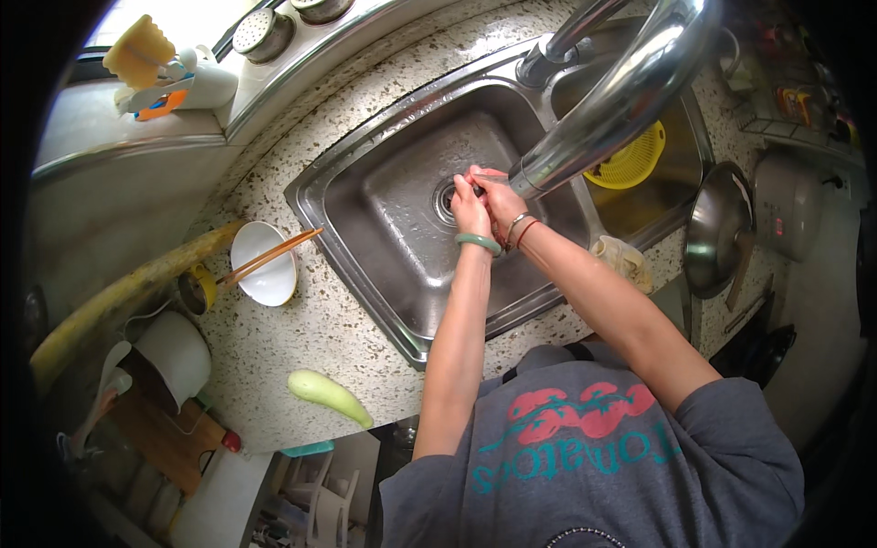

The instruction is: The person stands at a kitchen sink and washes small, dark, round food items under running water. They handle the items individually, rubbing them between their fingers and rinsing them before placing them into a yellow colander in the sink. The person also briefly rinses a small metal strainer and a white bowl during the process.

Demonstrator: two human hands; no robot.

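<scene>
1. Presently, in the head view, which I read as a clock centred on the hands, the left hand [470, 215] and the right hand [503, 203] are close together above the sink [384, 265]. Both have their fingers curled inward, but they cover each other, so I cannot tell how firmly each one grips.
2. A small reddish thing [491, 173] shows at the fingertips, on the 12 o'clock side; its kind is too hidden to tell.
3. The faucet [612, 105] stretches from 2 o'clock, its spout ending just beside the right hand. The drain [444, 203] is near, at 9 o'clock.
4. Between 2 and 3 o'clock, a yellow basket [639, 157] sits in the second basin [665, 199].
5. Between 8 and 9 o'clock, brown chopsticks [294, 243] lie across a white bowl [270, 282] on the counter [256, 384].
6. At 7 o'clock, also on the counter, rests a pale green gourd [327, 393].
</scene>
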